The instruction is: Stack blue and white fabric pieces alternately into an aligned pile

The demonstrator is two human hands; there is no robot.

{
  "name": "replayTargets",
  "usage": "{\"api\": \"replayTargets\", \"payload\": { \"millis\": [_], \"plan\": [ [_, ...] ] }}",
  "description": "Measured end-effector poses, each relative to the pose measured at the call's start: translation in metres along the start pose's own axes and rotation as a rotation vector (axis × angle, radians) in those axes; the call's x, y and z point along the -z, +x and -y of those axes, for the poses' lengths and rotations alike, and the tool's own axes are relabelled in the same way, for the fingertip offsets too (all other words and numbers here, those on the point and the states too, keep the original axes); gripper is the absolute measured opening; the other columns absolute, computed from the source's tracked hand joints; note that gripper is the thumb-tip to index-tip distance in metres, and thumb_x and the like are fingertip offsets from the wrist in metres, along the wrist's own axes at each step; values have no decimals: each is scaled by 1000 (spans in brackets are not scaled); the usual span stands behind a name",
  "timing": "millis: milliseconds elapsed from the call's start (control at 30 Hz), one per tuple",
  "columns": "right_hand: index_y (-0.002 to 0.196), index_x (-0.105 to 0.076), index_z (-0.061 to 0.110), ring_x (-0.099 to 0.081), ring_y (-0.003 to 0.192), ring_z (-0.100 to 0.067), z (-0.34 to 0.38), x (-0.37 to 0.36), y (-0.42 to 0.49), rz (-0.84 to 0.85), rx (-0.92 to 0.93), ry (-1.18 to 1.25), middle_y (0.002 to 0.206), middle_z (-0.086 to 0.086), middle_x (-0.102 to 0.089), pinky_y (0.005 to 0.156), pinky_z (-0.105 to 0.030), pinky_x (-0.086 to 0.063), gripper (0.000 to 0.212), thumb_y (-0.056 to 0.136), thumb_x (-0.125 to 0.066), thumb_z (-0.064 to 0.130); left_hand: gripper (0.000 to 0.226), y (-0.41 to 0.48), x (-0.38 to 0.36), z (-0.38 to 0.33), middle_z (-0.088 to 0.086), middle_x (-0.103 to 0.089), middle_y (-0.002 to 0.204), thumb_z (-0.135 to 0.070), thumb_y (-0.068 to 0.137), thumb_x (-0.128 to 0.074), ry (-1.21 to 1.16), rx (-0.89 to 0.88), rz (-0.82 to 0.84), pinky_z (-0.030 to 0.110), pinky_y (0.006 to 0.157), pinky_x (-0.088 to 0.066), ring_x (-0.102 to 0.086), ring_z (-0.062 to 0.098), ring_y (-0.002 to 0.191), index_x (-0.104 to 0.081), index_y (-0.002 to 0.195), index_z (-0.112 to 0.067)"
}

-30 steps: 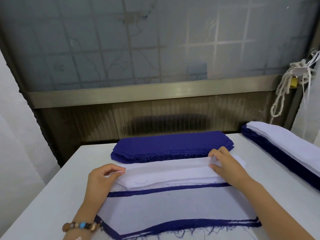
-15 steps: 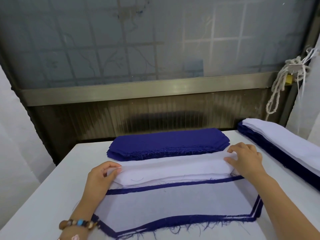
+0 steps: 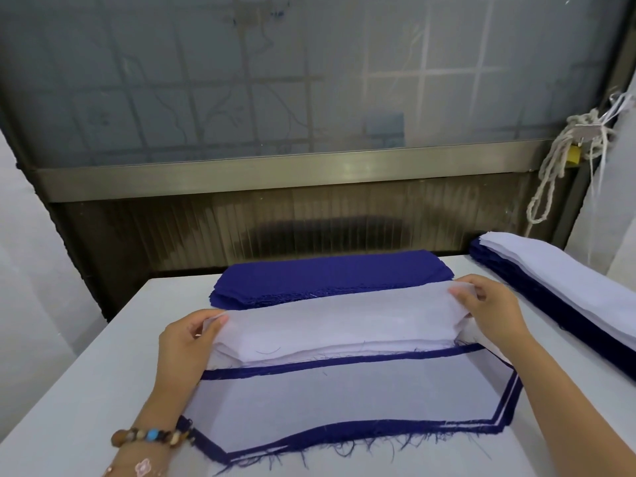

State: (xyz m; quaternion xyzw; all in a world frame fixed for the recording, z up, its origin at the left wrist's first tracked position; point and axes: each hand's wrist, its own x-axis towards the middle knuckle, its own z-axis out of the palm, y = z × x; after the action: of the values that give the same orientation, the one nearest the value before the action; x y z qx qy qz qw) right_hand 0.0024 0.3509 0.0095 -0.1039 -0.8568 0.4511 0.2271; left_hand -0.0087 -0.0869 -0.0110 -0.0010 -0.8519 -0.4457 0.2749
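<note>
A thin white fabric piece (image 3: 337, 318) is lifted off a small stack of white pieces (image 3: 309, 351). My left hand (image 3: 187, 339) pinches its left end, and my right hand (image 3: 488, 304) pinches its right end. Behind them lies a stack of blue pieces (image 3: 330, 275). In front, close to me, lies the alternating pile (image 3: 344, 394), white on top with blue frayed edges showing around it.
A long pile of blue and white pieces (image 3: 568, 284) runs along the right side of the white table (image 3: 86, 373). A frosted window with a metal sill (image 3: 275, 173) stands behind the table. A knotted rope (image 3: 557, 160) hangs at the right.
My right hand slid right to the end of the white stack. Both hands then lifted the top white piece, which now sags between them.
</note>
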Motion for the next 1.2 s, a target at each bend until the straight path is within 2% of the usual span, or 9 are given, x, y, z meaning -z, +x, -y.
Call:
{"api": "replayTargets", "payload": {
  "millis": [133, 267, 333, 467, 600, 733, 867, 1033, 1200],
  "plan": [
    [89, -65, 29, -61, 77, -15, 6, 5, -2, 40, -41, 158, 89, 6, -66, 60, -20, -45, 11, 94, -60, 20, 10, 3, 4, -1, -13, -67, 89, -20, 90, -66, -53, 54, -10, 12, 73, -40, -60, 4, 82, -72, 97, -24],
    [95, -68, 15, -65, 71, -11, 6, 14, -3, 132, -105, 241, 86, -3, -70, 49, -11, -46, 9, 94, -59, 14, 10, 6, 14, 0, -13, -73, 83, -19, 87, -69, -207, 165, 91, 12, 64, -49, -68, 10, 79, -74, 89, -27],
    [97, -68, 14, -68, 71, -10, 3, 20, -2, 201, -150, 239, 85, -5, -72, 53, -14, -49, 10, 94, -59, 14, 10, 7, 20, 2, -10, -75, 84, -18, 86, -70, -278, 216, 182, 13, 59, -51, -70, 8, 79, -75, 88, -27],
    [97, -69, 13, -69, 74, -14, -1, 32, -1, 376, -259, 189, 83, -3, -74, 59, -18, -54, 12, 94, -59, 18, 7, 8, 32, 10, -2, -76, 90, -23, 83, -72, -315, 342, 374, 18, 63, -54, -72, 13, 83, -78, 88, -24],
    [99, -70, 13, -64, 83, -22, -4, 39, -1, 505, -348, 81, 95, -10, -72, 84, -33, -56, 13, 92, -63, 21, 30, 10, 45, 16, 3, -75, 97, -35, 65, -80, -348, 490, 561, 21, 69, -56, -72, 16, 86, -77, 92, -22],
    [103, -68, 15, -60, 88, -23, -1, 44, -3, 573, -440, -22, 108, -12, -66, 78, -27, -56, 14, 90, -66, 20, 41, 11, 52, 20, 9, -74, 104, -31, 58, -85, -356, 579, 700, 23, 70, -57, -72, 20, 93, -77, 95, -15],
    [109, -66, 13, -61, 89, -22, -2, 48, -5, 641, -476, -110, 112, -13, -65, 85, -32, -56, 19, 90, -66, 16, 36, 7, 53, 16, 11, -72, 110, -26, 68, -83, -336, 591, 809, 25, 76, -57, -70, 24, 101, -75, 100, -12],
    [110, -60, 11, -67, 91, -24, 0, 50, -7, 686, -492, -171, 107, -10, -65, 66, -25, -57, 21, 90, -65, 14, 26, 2, 53, 9, 14, -72, 107, -19, 72, -81, -297, 599, 833, 25, 75, -57, -70, 25, 99, -76, 95, -8],
    [107, -64, 11, -67, 77, -20, 4, 55, -11, 753, -485, -204, 98, -10, -68, 62, -23, -55, 19, 89, -67, 15, 24, 0, 55, 3, 16, -72, 105, -12, 77, -77, -259, 601, 854, 31, 80, -58, -70, 30, 98, -73, 99, -3]
  ]
}}
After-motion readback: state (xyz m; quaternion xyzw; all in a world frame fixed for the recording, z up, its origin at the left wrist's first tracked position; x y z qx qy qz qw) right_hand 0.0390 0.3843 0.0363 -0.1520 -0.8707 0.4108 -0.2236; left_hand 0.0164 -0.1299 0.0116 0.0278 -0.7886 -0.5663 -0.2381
